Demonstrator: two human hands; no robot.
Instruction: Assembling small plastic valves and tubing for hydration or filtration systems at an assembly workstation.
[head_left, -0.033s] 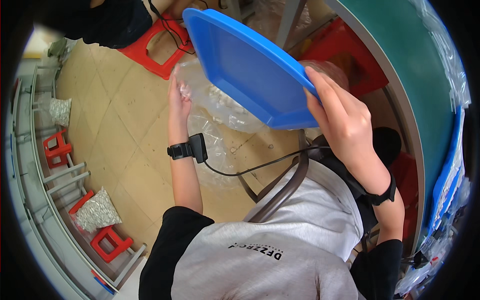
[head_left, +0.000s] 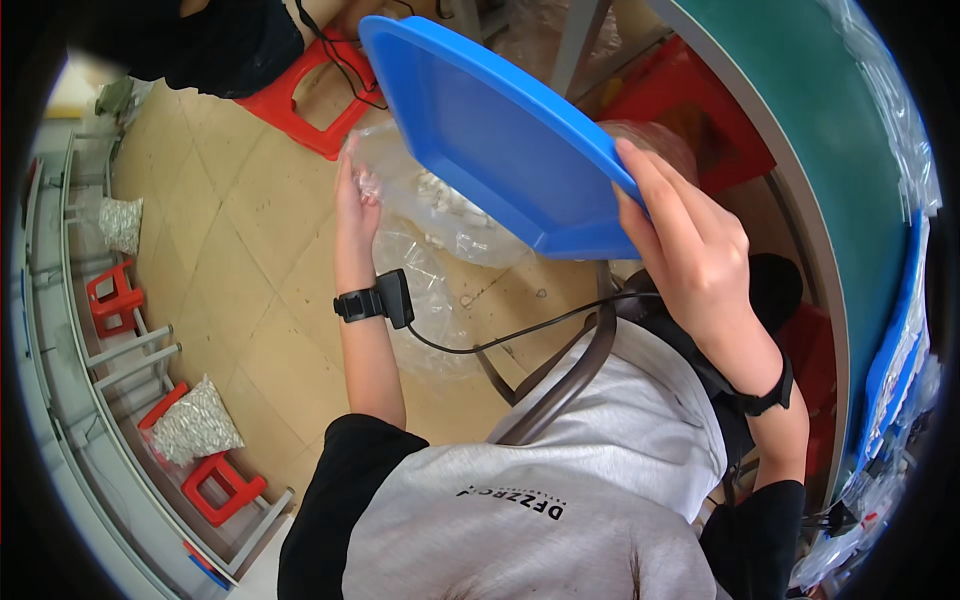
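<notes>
Right hand [head_left: 695, 250]: grasps the near edge of a blue tray [head_left: 500, 130], tilted steeply over a clear plastic bag [head_left: 430, 210]. Left hand [head_left: 357, 190]: clenched on the bag's rim, holding it open beneath the tray's low corner; small pale pieces lie inside. Floor [head_left: 230, 250]: tan tile, open to the left. Red stools [head_left: 115, 295] and filled bags [head_left: 195, 420] line the grey rail at left. Green table edge [head_left: 850, 200] curves at right. Against the earlier frame: nothing has shifted.

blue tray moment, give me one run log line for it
left hand: holds clear plastic bag open | right hand: grips blue tray edge, tray tilted toward bag | bag: small pale pieces inside
</notes>
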